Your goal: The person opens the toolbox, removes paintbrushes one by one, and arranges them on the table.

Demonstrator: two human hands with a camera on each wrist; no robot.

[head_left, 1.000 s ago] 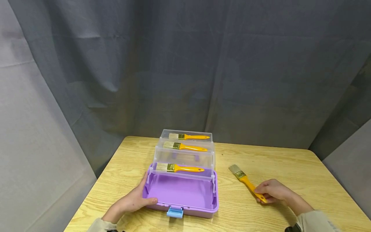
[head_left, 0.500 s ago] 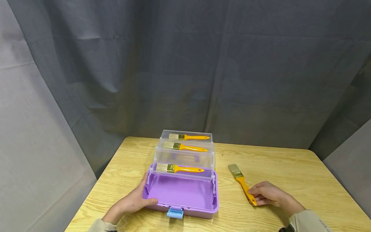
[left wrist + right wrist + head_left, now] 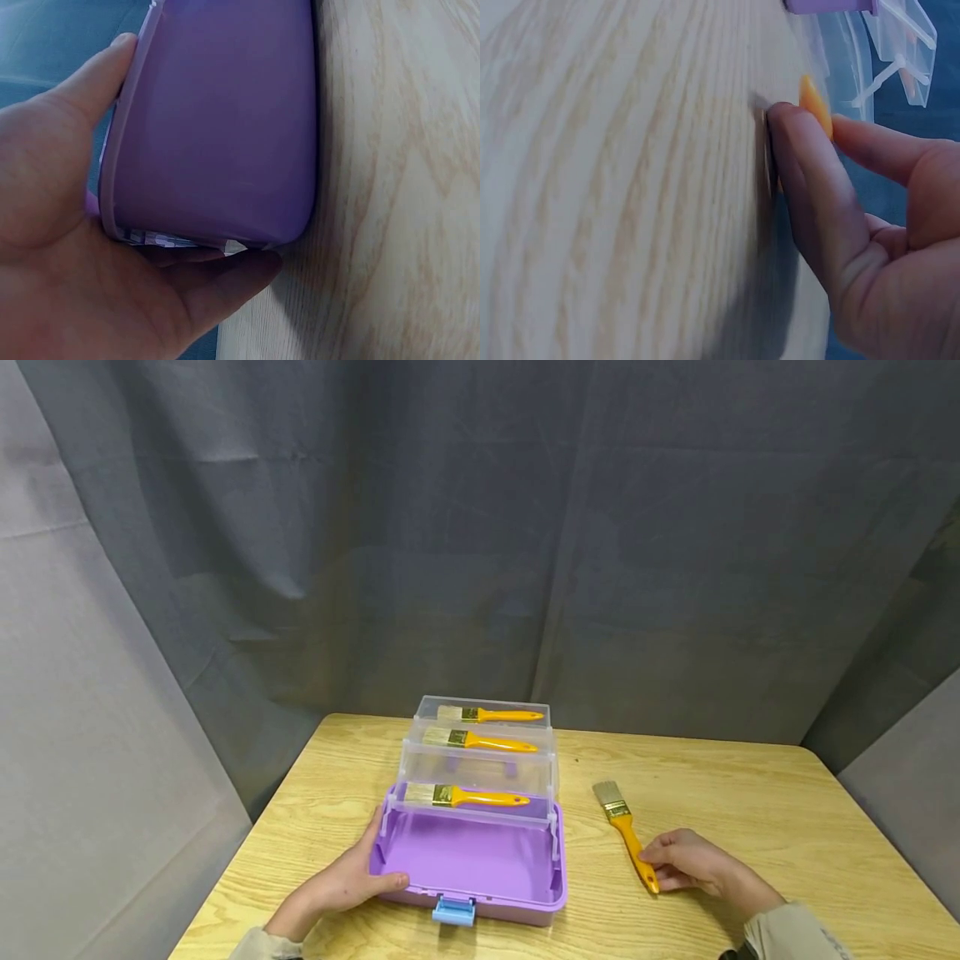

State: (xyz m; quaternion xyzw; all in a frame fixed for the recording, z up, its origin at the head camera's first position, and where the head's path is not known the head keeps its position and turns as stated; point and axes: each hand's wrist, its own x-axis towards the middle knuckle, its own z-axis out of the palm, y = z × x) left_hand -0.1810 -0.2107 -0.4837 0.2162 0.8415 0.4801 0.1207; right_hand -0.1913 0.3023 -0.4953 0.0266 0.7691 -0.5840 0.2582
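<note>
A purple toolbox (image 3: 468,912) with a blue latch (image 3: 453,910) stands on the table, with its clear stepped trays raised. My left hand (image 3: 345,878) grips its left side; the left wrist view shows the thumb at the rim and the fingers round a corner of the purple wall (image 3: 217,127). To the right of the box, my right hand (image 3: 693,860) pinches the yellow handle of a paintbrush (image 3: 626,831), bristles pointing away from me. The right wrist view shows the handle's end (image 3: 814,109) between thumb and fingers, close over the wood.
Paintbrushes of the same kind lie in the trays: one in the front tray (image 3: 487,798), one in the middle (image 3: 495,743), one at the back (image 3: 510,715). Grey curtains (image 3: 637,568) hang behind the wooden table (image 3: 750,802) and at both sides.
My right hand has shifted a little left with the paintbrush and turned it, so its bristles point more straight away from me. The left hand and the box have stayed put.
</note>
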